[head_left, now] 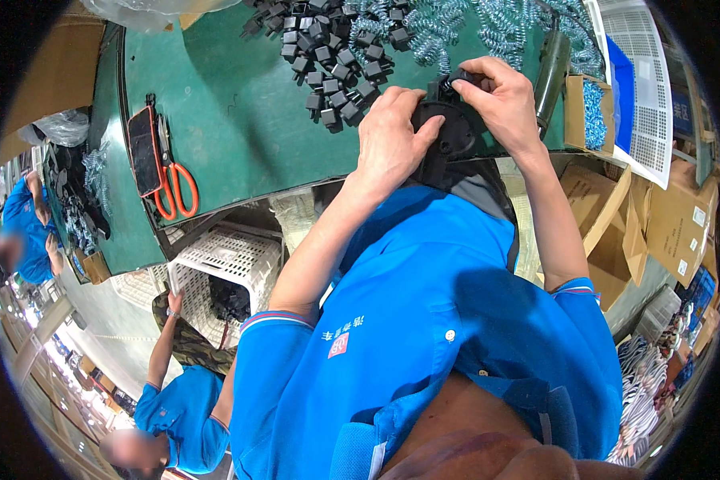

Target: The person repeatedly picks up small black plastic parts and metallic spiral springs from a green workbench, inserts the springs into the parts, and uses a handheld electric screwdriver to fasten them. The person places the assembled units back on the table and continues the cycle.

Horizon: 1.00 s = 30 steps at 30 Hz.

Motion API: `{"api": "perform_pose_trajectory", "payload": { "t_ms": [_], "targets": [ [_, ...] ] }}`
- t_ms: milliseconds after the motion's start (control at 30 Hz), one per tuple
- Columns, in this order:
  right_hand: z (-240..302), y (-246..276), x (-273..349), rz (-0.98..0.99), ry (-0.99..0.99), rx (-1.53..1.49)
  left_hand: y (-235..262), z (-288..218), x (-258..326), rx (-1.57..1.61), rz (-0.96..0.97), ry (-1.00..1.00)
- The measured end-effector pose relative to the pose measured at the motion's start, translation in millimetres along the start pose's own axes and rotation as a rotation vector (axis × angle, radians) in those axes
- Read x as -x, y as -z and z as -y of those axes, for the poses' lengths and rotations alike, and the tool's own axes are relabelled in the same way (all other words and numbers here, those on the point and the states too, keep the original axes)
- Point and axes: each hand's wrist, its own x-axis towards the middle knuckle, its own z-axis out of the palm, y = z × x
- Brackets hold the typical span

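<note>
A black plastic part point(448, 132) with a broad rounded body is held at the table's near edge, right in front of my body. My left hand point(394, 134) grips its left side, thumb lying across the top face. At the part's far end, my right hand point(500, 104) pinches a small dark area between thumb and fingers. Whether that is a separate piece, I cannot make out. Just beyond my left hand lies a pile of small black plastic blocks point(328, 68). Loose metal coil springs point(436, 36) are heaped past both hands.
A phone point(143, 152) and orange-handled scissors point(173, 172) lie left on the green table point(224, 120). Right stand a dark green cylinder point(554, 76) and a cardboard box of springs point(590, 112). A white basket point(228, 256) sits below. Two co-workers point(188, 408) point(26, 216) are at left.
</note>
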Motion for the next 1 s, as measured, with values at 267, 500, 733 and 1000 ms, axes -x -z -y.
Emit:
{"api": "perform_pose_trajectory", "payload": {
  "t_ms": [267, 500, 733, 1000],
  "targets": [
    [7, -20, 10, -0.123, -0.073, 0.057, 16, 9, -15, 0.845, 0.184, 0.554],
    [-4, -34, 26, -0.284, -0.098, -0.313, 29, 14, -25, 1.154, 0.247, 0.714],
    [20, -18, 28, -0.262, -0.125, -0.499, 13, 22, -16, 1.579, 0.515, 0.826],
    [42, 5, 45, -0.354, 0.153, -0.298, 1, -14, 4, 1.475, 0.382, 0.570]
  ]
}}
